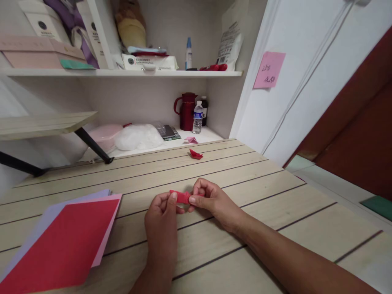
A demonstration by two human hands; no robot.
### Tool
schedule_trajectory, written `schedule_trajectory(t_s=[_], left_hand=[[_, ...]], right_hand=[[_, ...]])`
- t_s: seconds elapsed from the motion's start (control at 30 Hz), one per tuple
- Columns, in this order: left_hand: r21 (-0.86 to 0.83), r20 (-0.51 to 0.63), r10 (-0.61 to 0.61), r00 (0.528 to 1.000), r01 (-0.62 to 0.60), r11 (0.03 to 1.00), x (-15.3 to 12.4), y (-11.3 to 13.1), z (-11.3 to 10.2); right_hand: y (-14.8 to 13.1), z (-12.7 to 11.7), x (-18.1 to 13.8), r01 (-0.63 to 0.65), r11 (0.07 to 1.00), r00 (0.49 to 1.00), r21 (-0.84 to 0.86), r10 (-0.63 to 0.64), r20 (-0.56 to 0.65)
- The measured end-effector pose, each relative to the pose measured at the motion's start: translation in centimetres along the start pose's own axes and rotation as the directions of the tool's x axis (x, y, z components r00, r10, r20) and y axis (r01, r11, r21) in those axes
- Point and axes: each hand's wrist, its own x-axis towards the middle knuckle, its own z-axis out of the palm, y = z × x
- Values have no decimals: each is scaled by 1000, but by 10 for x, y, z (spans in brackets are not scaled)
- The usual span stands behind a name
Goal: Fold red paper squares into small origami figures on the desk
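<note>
Soft, diffuse light casts faint shadows on the tabletop (245, 175), with edges stretched and blurry.

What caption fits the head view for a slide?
Left hand and right hand pinch a folded red paper over a striped tabletop, a small red paper boat beyond.

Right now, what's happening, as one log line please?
Left hand: pinching folded red paper | right hand: pinching same piece | boat-shaped red paper: on table, beyond hands | paper sheets: on table, left
</note>
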Motion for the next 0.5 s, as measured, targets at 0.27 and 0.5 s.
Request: schedule_trajectory(t_s=[0.27,0.5], left_hand=[[-30,12,-64,998,65,997,-1,1,1],[-42,18,-106,994,107,993,-1,1,0]], right_hand=[[-5,3,1,-45,998,996,-33,42,-82],[-3,1,1,-47,998,996,-29,45,-71]])
